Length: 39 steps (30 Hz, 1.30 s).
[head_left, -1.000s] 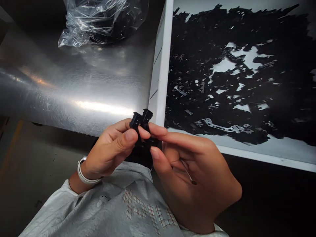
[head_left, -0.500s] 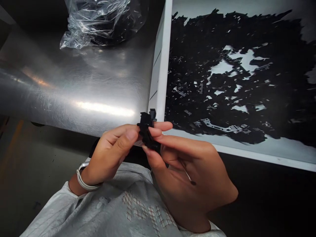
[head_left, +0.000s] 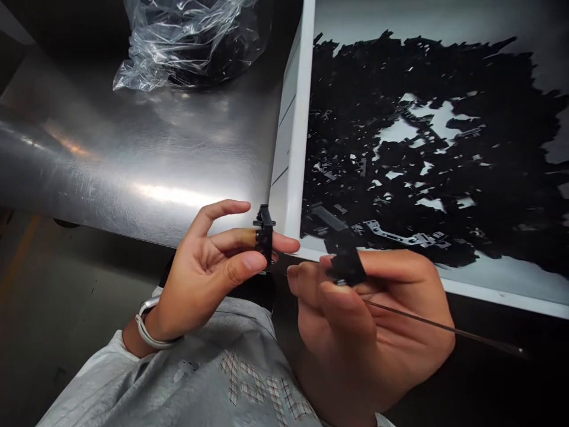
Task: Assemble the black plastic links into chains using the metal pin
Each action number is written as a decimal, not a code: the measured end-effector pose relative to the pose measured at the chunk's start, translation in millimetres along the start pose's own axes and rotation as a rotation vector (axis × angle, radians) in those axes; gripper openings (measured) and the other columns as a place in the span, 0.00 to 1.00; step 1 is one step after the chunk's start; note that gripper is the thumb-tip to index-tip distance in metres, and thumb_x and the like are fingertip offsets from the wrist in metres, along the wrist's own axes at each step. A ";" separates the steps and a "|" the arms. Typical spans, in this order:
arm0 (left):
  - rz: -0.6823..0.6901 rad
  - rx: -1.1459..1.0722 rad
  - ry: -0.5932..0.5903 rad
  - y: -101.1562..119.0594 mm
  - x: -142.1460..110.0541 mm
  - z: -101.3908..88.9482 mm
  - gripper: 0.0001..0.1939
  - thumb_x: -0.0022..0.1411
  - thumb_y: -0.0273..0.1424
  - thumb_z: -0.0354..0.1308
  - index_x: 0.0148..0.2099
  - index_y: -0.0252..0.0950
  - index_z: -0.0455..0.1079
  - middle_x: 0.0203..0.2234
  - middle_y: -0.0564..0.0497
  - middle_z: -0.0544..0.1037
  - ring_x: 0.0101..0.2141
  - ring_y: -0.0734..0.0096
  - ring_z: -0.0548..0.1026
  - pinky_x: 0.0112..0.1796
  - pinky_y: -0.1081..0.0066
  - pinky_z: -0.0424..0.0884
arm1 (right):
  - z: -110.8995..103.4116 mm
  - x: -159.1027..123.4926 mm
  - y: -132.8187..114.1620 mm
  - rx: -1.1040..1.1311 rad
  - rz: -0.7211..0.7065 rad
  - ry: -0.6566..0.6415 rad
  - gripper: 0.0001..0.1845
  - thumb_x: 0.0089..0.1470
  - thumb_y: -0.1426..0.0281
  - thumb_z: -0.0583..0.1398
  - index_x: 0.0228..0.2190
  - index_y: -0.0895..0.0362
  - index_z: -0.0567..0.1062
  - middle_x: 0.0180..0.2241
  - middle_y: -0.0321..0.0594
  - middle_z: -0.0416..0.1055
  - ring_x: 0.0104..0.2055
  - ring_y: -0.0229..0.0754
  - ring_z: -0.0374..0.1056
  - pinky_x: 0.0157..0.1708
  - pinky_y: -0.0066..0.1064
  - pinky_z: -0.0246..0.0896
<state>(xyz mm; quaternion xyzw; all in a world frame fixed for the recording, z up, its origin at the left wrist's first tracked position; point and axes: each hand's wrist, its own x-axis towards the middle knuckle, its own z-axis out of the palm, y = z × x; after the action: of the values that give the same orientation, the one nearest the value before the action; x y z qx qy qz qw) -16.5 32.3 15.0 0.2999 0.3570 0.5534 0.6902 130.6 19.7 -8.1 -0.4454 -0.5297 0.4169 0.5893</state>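
My left hand (head_left: pixel 208 267) pinches a small black plastic part (head_left: pixel 264 234) between thumb and middle finger, with the index finger lifted free. My right hand (head_left: pixel 368 320) holds a second black plastic part (head_left: pixel 344 261) in its fingertips, a little to the right of the first. A thin dark rod (head_left: pixel 444 329) runs from under the right hand's fingers out to the right. Both hands hover just in front of the near corner of a white tray (head_left: pixel 296 148), which holds a wide heap of black plastic parts (head_left: pixel 444 160).
A brushed steel table (head_left: pixel 133 160) lies to the left of the tray. A clear plastic bag (head_left: pixel 191 38) with dark parts inside rests at its far side. My grey sleeve (head_left: pixel 200 379) fills the bottom; a white band sits on my left wrist.
The two black parts, held together between both hands before, are now apart: one stays in my left hand, the other has moved right with my right hand. The thin rod now shows.
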 end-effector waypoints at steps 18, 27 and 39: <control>-0.170 -0.249 -0.143 -2.6 5.3 -3.5 0.15 0.53 0.26 0.77 0.43 0.39 0.80 0.34 0.54 0.87 0.35 0.73 0.86 0.41 0.77 0.82 | 3.6 12.2 -14.8 0.522 0.283 -0.155 0.06 0.67 0.64 0.61 0.36 0.48 0.75 0.18 0.23 0.40 0.17 0.31 0.37 0.17 0.26 0.41; -0.027 -0.099 -0.123 -8.1 5.0 -9.1 0.07 0.56 0.31 0.75 0.40 0.44 0.85 0.34 0.55 0.88 0.38 0.70 0.86 0.41 0.74 0.82 | 14.5 8.0 -17.4 0.565 0.376 -0.074 0.08 0.65 0.64 0.63 0.33 0.52 0.75 0.17 0.22 0.42 0.17 0.29 0.36 0.16 0.25 0.36; 0.191 0.152 -0.137 -6.2 6.2 -12.4 0.10 0.55 0.31 0.76 0.40 0.50 0.86 0.46 0.51 0.87 0.51 0.62 0.84 0.55 0.63 0.80 | 17.7 8.1 -20.1 0.629 0.604 -0.118 0.15 0.60 0.58 0.67 0.28 0.53 0.71 0.16 0.24 0.49 0.17 0.30 0.40 0.16 0.22 0.40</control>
<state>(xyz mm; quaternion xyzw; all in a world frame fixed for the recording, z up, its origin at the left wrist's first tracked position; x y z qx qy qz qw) -22.5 37.4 2.0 0.4208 0.3197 0.5662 0.6326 114.1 23.9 14.2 -0.3545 -0.2558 0.7361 0.5168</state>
